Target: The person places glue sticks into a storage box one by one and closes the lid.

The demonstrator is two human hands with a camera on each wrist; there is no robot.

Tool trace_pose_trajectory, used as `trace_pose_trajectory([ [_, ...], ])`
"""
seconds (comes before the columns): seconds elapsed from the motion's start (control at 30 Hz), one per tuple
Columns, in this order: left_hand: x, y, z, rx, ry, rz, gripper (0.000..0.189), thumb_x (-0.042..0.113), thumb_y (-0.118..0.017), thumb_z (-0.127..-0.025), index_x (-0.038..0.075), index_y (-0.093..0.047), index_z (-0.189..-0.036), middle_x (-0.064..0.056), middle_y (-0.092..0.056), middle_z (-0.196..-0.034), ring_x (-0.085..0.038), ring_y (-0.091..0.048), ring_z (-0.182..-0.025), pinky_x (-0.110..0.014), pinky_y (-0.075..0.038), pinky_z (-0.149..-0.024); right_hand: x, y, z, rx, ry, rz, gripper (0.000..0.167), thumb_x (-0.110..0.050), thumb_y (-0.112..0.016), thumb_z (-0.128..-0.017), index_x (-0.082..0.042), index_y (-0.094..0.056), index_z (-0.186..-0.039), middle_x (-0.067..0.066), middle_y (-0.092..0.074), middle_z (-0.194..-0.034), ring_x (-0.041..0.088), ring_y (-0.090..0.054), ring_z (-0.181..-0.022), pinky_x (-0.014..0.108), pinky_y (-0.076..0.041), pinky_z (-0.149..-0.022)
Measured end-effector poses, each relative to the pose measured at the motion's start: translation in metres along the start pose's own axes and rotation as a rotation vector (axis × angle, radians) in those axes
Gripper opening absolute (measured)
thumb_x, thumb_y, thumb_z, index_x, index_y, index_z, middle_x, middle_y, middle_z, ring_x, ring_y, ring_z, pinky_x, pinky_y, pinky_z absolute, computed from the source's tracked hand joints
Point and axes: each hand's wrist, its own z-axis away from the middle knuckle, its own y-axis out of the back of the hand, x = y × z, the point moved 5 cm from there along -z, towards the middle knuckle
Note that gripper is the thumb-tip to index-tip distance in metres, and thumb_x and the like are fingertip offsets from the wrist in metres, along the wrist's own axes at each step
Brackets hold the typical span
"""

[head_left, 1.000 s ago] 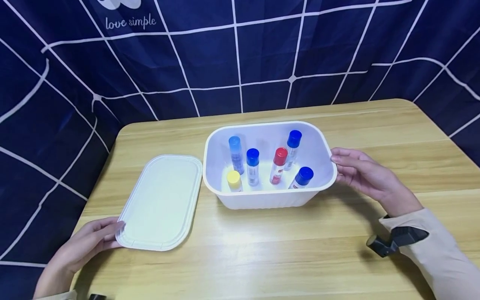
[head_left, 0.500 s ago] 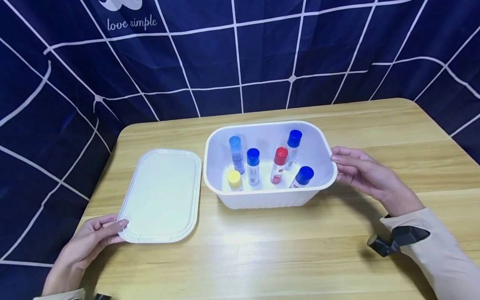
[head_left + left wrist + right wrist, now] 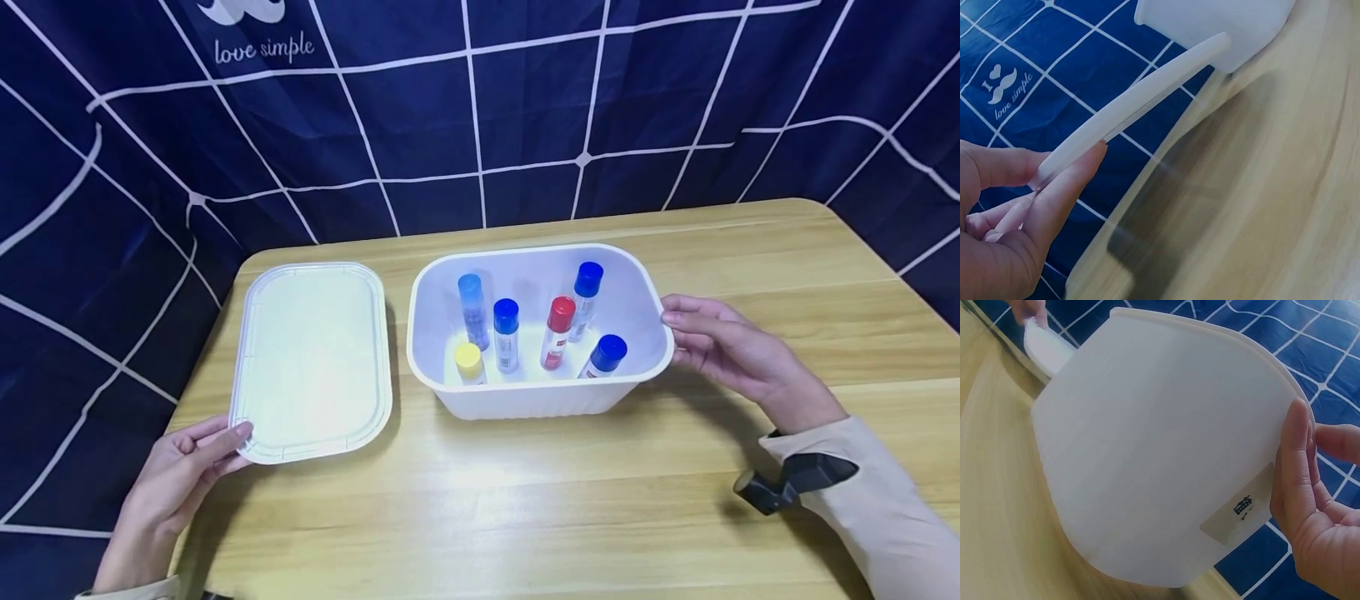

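My left hand (image 3: pixel 183 471) pinches the near left corner of a white plastic lid (image 3: pixel 311 358), thumb on top and fingers beneath. In the left wrist view the lid (image 3: pixel 1129 109) shows edge-on, lifted above the table with its shadow below. A white plastic box (image 3: pixel 525 404) stands upright to its right. My right hand (image 3: pixel 731 354) grips the box's right rim; in the right wrist view, fingers press against its outer wall. Inside the box, several capped tubes like glue sticks stand upright, including a red-capped one (image 3: pixel 557 333), a yellow-capped one (image 3: pixel 469 362) and a blue-capped one (image 3: pixel 507 333).
The light wooden table (image 3: pixel 480 517) has rounded far corners. A dark blue cloth (image 3: pixel 525 108) with white grid lines hangs behind it and along both sides. A brown label (image 3: pixel 1238 506) is stuck to the box's outer end wall.
The left hand has moved the lid away from the body and slightly left, turning it a little. The right hand and the box have stayed in place.
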Motion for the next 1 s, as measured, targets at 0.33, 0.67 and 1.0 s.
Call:
trace_pose_trajectory([
  [0.33, 0.007, -0.010, -0.005, 0.145, -0.027, 0.018, 0.037, -0.019, -0.046, -0.092, 0.003, -0.074, -0.098, -0.012, -0.073, -0.091, -0.016, -0.071, -0.084, -0.027, -0.059, -0.073, 0.001, -0.001, 0.000, -0.012, -0.009, -0.004, 0.036, 0.008, -0.026, -0.102, 0.007, -0.059, -0.117, 0.017, -0.067, -0.109, 0.022, -0.069, -0.094, 0.030, -0.058, -0.083],
  [0.67, -0.001, 0.001, -0.020, 0.225, -0.135, -0.137, 0.031, -0.020, -0.056, -0.086, 0.002, -0.073, -0.101, -0.012, -0.074, -0.090, -0.017, -0.072, -0.082, -0.027, -0.060, -0.068, 0.001, 0.000, 0.000, -0.008, -0.005, 0.016, 0.037, 0.008, -0.026, -0.102, 0.006, -0.059, -0.118, 0.016, -0.067, -0.109, 0.021, -0.069, -0.093, 0.030, -0.058, -0.083],
  [1.0, -0.021, 0.039, -0.034, 0.385, -0.156, -0.273, 0.038, -0.008, -0.072, -0.081, -0.014, -0.061, -0.116, -0.018, -0.072, -0.093, -0.026, -0.072, -0.082, -0.038, -0.059, -0.069, 0.000, 0.000, 0.000, -0.018, -0.002, 0.016, 0.037, 0.008, -0.026, -0.102, 0.006, -0.059, -0.118, 0.017, -0.067, -0.109, 0.021, -0.069, -0.094, 0.030, -0.058, -0.083],
])
